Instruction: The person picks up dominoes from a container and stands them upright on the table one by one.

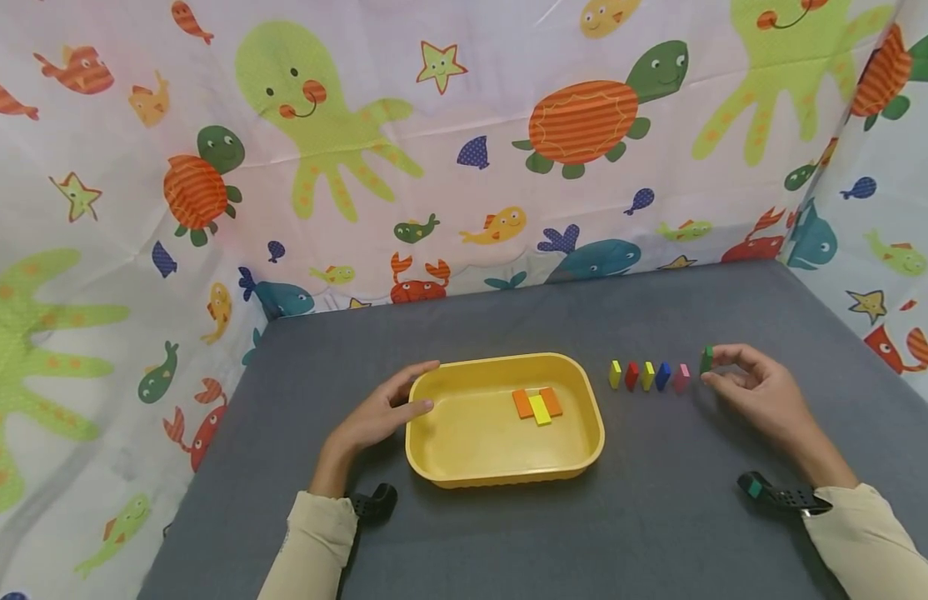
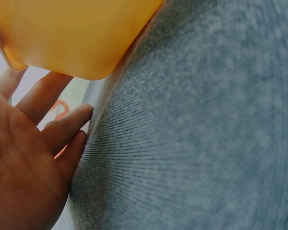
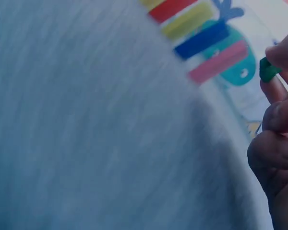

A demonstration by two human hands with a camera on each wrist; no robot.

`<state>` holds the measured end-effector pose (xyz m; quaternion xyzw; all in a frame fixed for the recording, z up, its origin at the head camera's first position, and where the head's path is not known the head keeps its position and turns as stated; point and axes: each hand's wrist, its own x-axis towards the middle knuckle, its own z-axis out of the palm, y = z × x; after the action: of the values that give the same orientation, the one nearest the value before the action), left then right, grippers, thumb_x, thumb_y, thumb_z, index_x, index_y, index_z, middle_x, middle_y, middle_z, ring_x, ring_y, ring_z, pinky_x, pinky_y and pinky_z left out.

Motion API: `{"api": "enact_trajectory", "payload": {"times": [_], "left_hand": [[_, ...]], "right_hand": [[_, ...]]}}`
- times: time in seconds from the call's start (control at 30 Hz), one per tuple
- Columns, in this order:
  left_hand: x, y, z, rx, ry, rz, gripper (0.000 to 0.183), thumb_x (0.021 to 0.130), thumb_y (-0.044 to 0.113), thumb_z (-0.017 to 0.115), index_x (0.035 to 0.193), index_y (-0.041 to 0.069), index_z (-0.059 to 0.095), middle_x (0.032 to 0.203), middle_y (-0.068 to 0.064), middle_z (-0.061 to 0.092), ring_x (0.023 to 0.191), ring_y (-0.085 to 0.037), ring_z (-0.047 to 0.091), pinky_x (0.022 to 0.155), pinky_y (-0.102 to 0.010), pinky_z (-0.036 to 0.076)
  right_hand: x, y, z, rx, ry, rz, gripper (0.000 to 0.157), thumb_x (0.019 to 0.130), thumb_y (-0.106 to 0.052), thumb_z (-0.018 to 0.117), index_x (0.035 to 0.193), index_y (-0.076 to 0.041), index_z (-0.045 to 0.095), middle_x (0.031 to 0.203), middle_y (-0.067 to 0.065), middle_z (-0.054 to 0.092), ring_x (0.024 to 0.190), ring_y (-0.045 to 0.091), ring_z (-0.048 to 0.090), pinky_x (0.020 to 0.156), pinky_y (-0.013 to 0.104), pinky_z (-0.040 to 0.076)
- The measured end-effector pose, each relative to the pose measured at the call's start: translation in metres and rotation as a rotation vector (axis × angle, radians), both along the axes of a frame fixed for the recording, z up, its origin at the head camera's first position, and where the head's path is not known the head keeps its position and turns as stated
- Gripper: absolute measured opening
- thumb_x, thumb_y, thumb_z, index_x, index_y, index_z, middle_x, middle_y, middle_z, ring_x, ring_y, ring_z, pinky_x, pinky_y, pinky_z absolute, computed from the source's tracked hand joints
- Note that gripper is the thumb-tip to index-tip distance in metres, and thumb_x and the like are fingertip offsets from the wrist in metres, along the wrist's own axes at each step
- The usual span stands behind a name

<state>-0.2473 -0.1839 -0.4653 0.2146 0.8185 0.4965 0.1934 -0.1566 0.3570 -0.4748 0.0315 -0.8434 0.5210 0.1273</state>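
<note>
A yellow plastic tray [image 1: 501, 482] stands on the table, and my left hand [image 1: 377, 417] holds its left end, thumb over the rim and fingers outside. In the left wrist view, the outer fingers of that hand [image 2: 29, 148] are fairly straight beside the tray wall [image 2: 81, 38]. My right hand [image 1: 756, 396] pinches a green domino [image 1: 706, 359] between thumb and fingertips, right of a row of upright dominoes. The pink domino [image 1: 681, 378] is nearest it, followed leftward by blue [image 1: 662, 376], yellow [image 1: 647, 376], red [image 1: 632, 376] and yellow ones. The right wrist view also shows the green domino [image 3: 268, 70], partly hidden by fingers.
Two orange dominoes [image 1: 522, 404] and a yellow domino [image 1: 540, 410] lie flat inside the tray, toward its right side. A grey cloth covers the table [image 1: 659, 517]. A sheet printed with sea animals [image 1: 464, 200] hangs along the back and sides.
</note>
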Motion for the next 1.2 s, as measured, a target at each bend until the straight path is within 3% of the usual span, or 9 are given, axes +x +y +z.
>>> {"api": "enact_trajectory", "payload": {"times": [0.1, 0.3, 0.47, 0.53, 0.6, 0.8, 0.97, 1.2], "left_hand": [[0.0004, 0.0, 0.0, -0.001, 0.003, 0.0, 0.059, 0.1, 0.03, 0.066, 0.152, 0.04, 0.042, 0.157, 0.005, 0.045, 0.131, -0.024, 0.054, 0.112, -0.05, 0.046], [0.0013, -0.0002, 0.0018, -0.006, -0.001, 0.005, 0.061, 0.098, 0.034, 0.068, 0.153, 0.04, 0.041, 0.157, 0.004, 0.045, 0.131, -0.024, 0.054, 0.112, -0.049, 0.047], [0.0012, 0.0004, 0.0026, -0.018, -0.018, 0.015, 0.059, 0.099, 0.033, 0.067, 0.151, 0.043, 0.042, 0.155, 0.008, 0.046, 0.131, -0.023, 0.053, 0.113, -0.05, 0.045], [0.0011, 0.0004, 0.0024, -0.02, -0.02, 0.017, 0.058, 0.099, 0.033, 0.067, 0.15, 0.044, 0.042, 0.155, 0.008, 0.046, 0.131, -0.024, 0.053, 0.113, -0.051, 0.045], [0.0009, 0.0002, 0.0019, -0.022, -0.02, 0.02, 0.058, 0.098, 0.034, 0.067, 0.149, 0.046, 0.043, 0.154, 0.008, 0.047, 0.13, -0.024, 0.054, 0.112, -0.05, 0.046], [0.0003, 0.0003, 0.0011, -0.024, -0.015, 0.018, 0.057, 0.099, 0.034, 0.067, 0.149, 0.047, 0.043, 0.153, 0.007, 0.047, 0.129, -0.024, 0.054, 0.111, -0.05, 0.046], [0.0004, 0.0006, 0.0013, -0.022, -0.013, 0.018, 0.058, 0.099, 0.033, 0.067, 0.15, 0.045, 0.043, 0.154, 0.008, 0.047, 0.129, -0.024, 0.054, 0.111, -0.05, 0.047], [0.0019, 0.0005, 0.0028, -0.016, -0.012, 0.017, 0.059, 0.098, 0.033, 0.067, 0.151, 0.043, 0.042, 0.155, 0.004, 0.047, 0.13, -0.024, 0.054, 0.111, -0.05, 0.047]], "right_hand": [[0.0004, 0.0041, -0.006, 0.089, -0.033, -0.022, 0.026, 0.096, -0.012, 0.071, 0.119, -0.007, 0.06, 0.097, -0.024, 0.056, 0.052, 0.004, 0.046, 0.048, 0.031, 0.034], [-0.0039, 0.0072, -0.0036, 0.24, -0.093, -0.011, 0.03, 0.094, -0.018, 0.073, 0.119, -0.005, 0.062, 0.094, -0.026, 0.056, 0.053, 0.005, 0.048, 0.048, 0.029, 0.036], [-0.0058, 0.006, 0.0, 0.253, -0.154, 0.033, 0.029, 0.095, -0.017, 0.072, 0.119, -0.003, 0.063, 0.11, 0.005, 0.067, 0.052, 0.006, 0.051, 0.048, 0.027, 0.042], [-0.0061, 0.0053, 0.0005, 0.264, -0.174, 0.044, 0.03, 0.096, -0.017, 0.071, 0.12, -0.001, 0.062, 0.117, 0.02, 0.066, 0.053, 0.006, 0.052, 0.05, 0.027, 0.044], [-0.0064, 0.0045, 0.0008, 0.273, -0.188, 0.049, 0.032, 0.096, -0.016, 0.07, 0.121, 0.001, 0.061, 0.119, 0.027, 0.065, 0.053, 0.006, 0.052, 0.049, 0.027, 0.044], [-0.0077, 0.0042, 0.0022, 0.289, -0.215, 0.054, 0.033, 0.096, -0.016, 0.069, 0.122, 0.002, 0.06, 0.094, 0.011, 0.068, 0.051, 0.005, 0.049, 0.048, 0.027, 0.042], [-0.0084, 0.0059, 0.0026, 0.3, -0.229, 0.061, 0.035, 0.096, -0.016, 0.069, 0.123, 0.002, 0.059, 0.073, -0.005, 0.06, 0.051, 0.004, 0.047, 0.048, 0.027, 0.039], [-0.009, 0.006, 0.0024, 0.305, -0.243, 0.066, 0.036, 0.096, -0.016, 0.068, 0.125, 0.003, 0.058, 0.074, -0.004, 0.059, 0.051, 0.005, 0.047, 0.048, 0.027, 0.039]]}}
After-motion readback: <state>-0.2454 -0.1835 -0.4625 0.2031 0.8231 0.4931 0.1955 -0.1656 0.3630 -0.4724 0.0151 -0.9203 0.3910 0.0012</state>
